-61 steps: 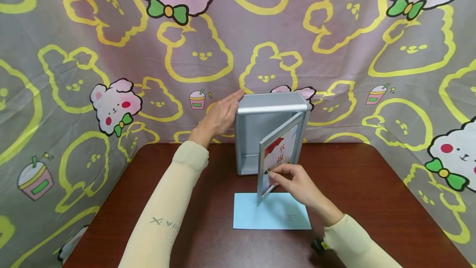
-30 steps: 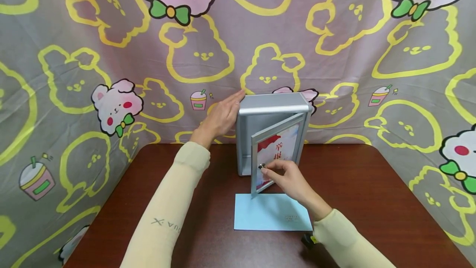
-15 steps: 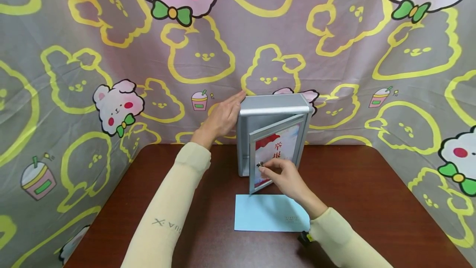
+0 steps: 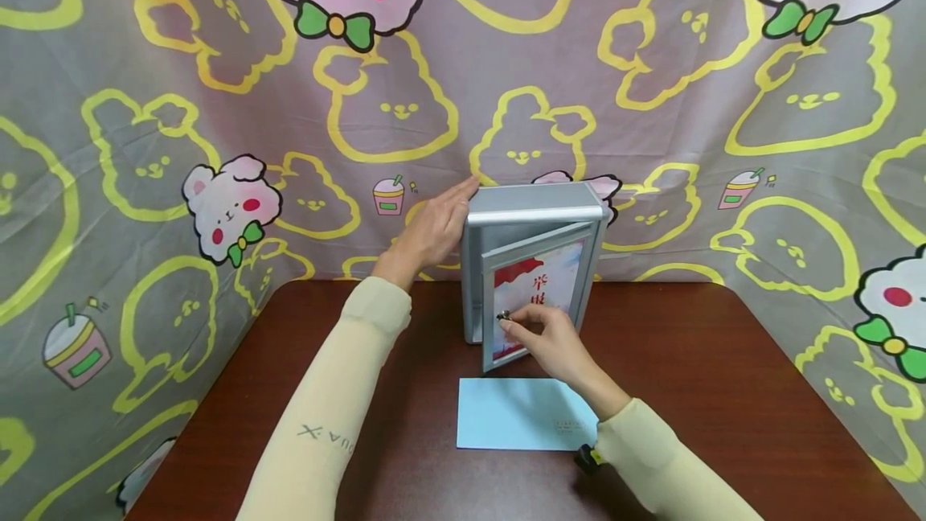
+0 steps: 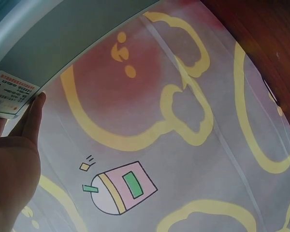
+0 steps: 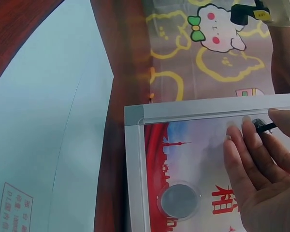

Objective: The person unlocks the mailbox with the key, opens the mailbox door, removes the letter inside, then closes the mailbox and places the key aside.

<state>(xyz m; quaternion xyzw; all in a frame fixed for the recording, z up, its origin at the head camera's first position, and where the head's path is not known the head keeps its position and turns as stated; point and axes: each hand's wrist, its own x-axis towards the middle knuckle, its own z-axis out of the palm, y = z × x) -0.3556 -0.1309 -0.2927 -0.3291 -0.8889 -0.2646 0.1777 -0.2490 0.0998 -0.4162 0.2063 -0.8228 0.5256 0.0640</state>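
Observation:
A silver metal box (image 4: pixel 535 198) stands upright at the table's back, its hinged door (image 4: pixel 557 260) partly open. The door carries a red and white poster with red characters. My right hand (image 4: pixel 555 340) pinches a small key (image 6: pixel 267 127) with a dark head, which sits in the lock near the door's free edge. Flat against the box's left side rests my left hand (image 4: pixel 436 227), its fingers extended. In the left wrist view its fingertips touch the side beside a printed label (image 5: pixel 12 92). The box's inside is mostly hidden behind the door.
A light blue envelope (image 4: pixel 506 416) with small red print lies on the brown table (image 4: pixel 687 360) in front of the box. A cartoon-print cloth (image 4: pixel 506 47) hangs behind and at both sides. A round grey disc (image 6: pixel 179 201) sits on the poster.
My right hand has swung the door inward, toward the box, narrowing the gap at its left edge. The left hand stays on the box's side.

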